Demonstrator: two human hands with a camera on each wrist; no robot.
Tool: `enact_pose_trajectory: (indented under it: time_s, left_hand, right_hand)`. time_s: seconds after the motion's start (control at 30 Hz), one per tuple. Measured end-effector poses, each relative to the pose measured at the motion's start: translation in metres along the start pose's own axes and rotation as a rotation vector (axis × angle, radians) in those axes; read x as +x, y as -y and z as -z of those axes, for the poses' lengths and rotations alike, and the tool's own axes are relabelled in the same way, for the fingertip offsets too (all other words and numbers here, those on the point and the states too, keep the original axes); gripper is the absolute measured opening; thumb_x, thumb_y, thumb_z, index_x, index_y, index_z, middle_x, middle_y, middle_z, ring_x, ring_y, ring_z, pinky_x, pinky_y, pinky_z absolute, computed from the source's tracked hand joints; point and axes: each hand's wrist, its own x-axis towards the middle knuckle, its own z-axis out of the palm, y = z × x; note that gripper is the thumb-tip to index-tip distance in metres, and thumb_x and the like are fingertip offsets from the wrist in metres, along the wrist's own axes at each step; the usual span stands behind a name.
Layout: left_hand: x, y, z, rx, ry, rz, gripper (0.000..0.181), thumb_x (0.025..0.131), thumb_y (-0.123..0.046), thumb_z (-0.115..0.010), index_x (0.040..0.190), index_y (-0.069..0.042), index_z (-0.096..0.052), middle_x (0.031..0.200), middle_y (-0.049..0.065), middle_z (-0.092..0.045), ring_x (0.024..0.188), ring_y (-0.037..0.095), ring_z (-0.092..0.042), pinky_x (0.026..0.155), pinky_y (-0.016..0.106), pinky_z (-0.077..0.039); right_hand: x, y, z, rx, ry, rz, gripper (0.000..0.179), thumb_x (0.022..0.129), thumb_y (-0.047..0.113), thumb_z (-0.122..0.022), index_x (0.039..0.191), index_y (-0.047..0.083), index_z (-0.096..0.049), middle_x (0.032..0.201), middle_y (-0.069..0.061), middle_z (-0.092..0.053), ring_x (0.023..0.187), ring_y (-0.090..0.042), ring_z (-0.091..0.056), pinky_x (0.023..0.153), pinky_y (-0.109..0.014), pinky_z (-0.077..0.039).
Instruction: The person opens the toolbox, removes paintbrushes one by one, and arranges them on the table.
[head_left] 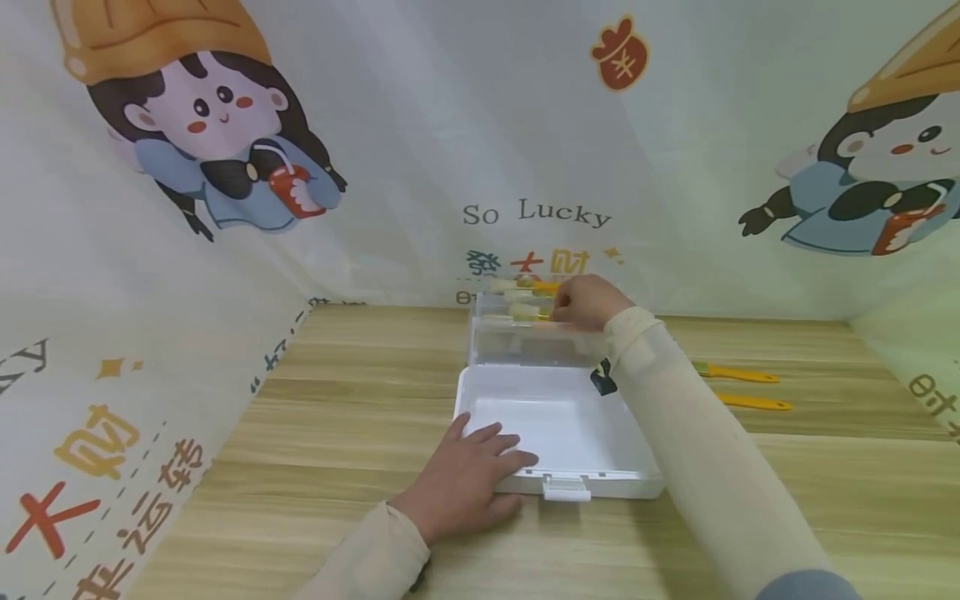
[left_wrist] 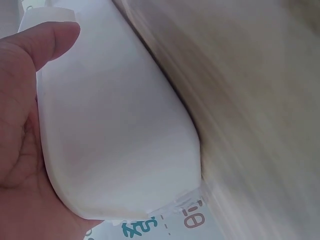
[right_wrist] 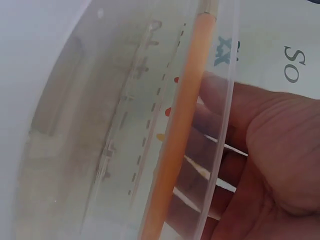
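Note:
A white plastic box [head_left: 540,429] lies open on the table, its clear lid [head_left: 517,346] raised at the back. Several paintbrushes with pale bristles lie across the lid, one of them a yellow-handled paintbrush [head_left: 528,312]. My right hand [head_left: 592,302] is at the lid's top, its fingertips pinching a brush handle. Through the clear plastic in the right wrist view, an orange handle [right_wrist: 182,120] crosses in front of the fingers. My left hand [head_left: 468,479] rests over the box's front left corner, fingers spread across the rim, thumb along the outer front wall.
Two yellow-handled brushes [head_left: 742,375] lie on the wooden table [head_left: 352,417] to the right, partly behind the right forearm. A white latch [head_left: 566,487] sticks out from the box's front. Printed cloth [head_left: 405,150] stands behind and at both sides.

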Motion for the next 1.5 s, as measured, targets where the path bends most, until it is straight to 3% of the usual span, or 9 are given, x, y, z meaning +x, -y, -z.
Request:
enact_pose_trajectory:
  time_s: [0.33, 0.53, 0.63, 0.8, 0.93, 1.1, 1.3, 1.5]
  left_hand:
    - [-0.004, -0.001, 0.0, 0.006, 0.01, 0.003, 0.064, 0.091, -0.055, -0.062, 0.147, -0.027, -0.049, 0.144, 0.005, -0.054, 0.137, 0.03, -0.043, 0.111, 0.06, -0.026]
    - [-0.002, -0.008, 0.003, -0.016, 0.083, 0.115, 0.071, 0.097, -0.067, -0.04, 0.155, -0.026, -0.038, 0.157, 0.009, -0.036, 0.149, 0.035, -0.019, 0.114, 0.064, -0.014]
    - [0.001, -0.01, 0.004, -0.015, 0.09, 0.163, 0.07, 0.099, -0.067, -0.033, 0.154, -0.025, -0.038, 0.16, 0.012, -0.029, 0.15, 0.036, -0.013, 0.114, 0.064, -0.012]
    - [0.008, -0.008, 0.001, 0.012, 0.016, 0.188, 0.066, 0.101, -0.063, -0.033, 0.15, -0.021, -0.046, 0.159, 0.013, -0.032, 0.149, 0.035, -0.016, 0.115, 0.062, -0.016]
    - [0.009, -0.007, -0.002, 0.022, 0.004, 0.189, 0.066, 0.101, -0.062, -0.034, 0.15, -0.02, -0.047, 0.158, 0.013, -0.033, 0.15, 0.035, -0.015, 0.115, 0.061, -0.017]
    - [0.009, -0.008, -0.002, 0.01, 0.005, 0.194, 0.065, 0.102, -0.062, -0.032, 0.151, -0.021, -0.045, 0.159, 0.013, -0.031, 0.15, 0.033, -0.015, 0.116, 0.058, -0.018]
    - [0.009, -0.009, -0.003, 0.0, 0.037, 0.188, 0.065, 0.102, -0.062, -0.029, 0.15, -0.022, -0.047, 0.159, 0.012, -0.032, 0.15, 0.034, -0.014, 0.115, 0.059, -0.018]
    - [0.007, -0.007, -0.002, 0.001, 0.054, 0.189, 0.064, 0.102, -0.062, -0.028, 0.148, -0.022, -0.049, 0.156, 0.011, -0.038, 0.149, 0.033, -0.017, 0.116, 0.058, -0.018]
  right_hand:
    - [0.001, -0.003, 0.0, -0.034, -0.002, 0.06, 0.015, 0.093, 0.017, -0.067, 0.092, 0.005, -0.075, 0.089, -0.005, -0.071, 0.084, -0.023, -0.059, 0.081, -0.038, -0.048]
    - [0.002, -0.006, -0.004, -0.077, -0.03, 0.097, 0.014, 0.093, 0.017, -0.068, 0.091, 0.005, -0.076, 0.084, -0.004, -0.07, 0.078, -0.022, -0.058, 0.076, -0.038, -0.049]
    - [0.002, -0.005, -0.005, -0.087, -0.031, 0.09, 0.015, 0.092, 0.018, -0.07, 0.091, 0.005, -0.076, 0.084, -0.004, -0.071, 0.077, -0.022, -0.059, 0.076, -0.037, -0.049]
    - [0.003, -0.003, -0.003, -0.121, -0.01, 0.08, 0.016, 0.093, 0.018, -0.069, 0.091, 0.004, -0.078, 0.084, -0.005, -0.072, 0.077, -0.022, -0.059, 0.078, -0.038, -0.05]
    - [0.004, -0.001, -0.001, -0.147, 0.011, 0.072, 0.016, 0.093, 0.017, -0.069, 0.093, 0.004, -0.078, 0.087, -0.006, -0.073, 0.079, -0.022, -0.06, 0.081, -0.038, -0.051]
    - [0.004, -0.004, 0.002, -0.191, -0.014, 0.112, 0.016, 0.092, 0.018, -0.069, 0.09, 0.005, -0.078, 0.085, -0.005, -0.072, 0.078, -0.021, -0.061, 0.08, -0.039, -0.052]
    - [0.003, -0.011, 0.004, -0.246, -0.072, 0.177, 0.017, 0.09, 0.019, -0.069, 0.079, 0.008, -0.072, 0.072, -0.002, -0.065, 0.065, -0.018, -0.053, 0.064, -0.032, -0.045]
    - [-0.001, -0.01, 0.006, -0.21, -0.145, 0.215, 0.016, 0.087, 0.015, -0.066, 0.073, 0.009, -0.066, 0.066, -0.001, -0.06, 0.06, -0.018, -0.05, 0.06, -0.032, -0.041]
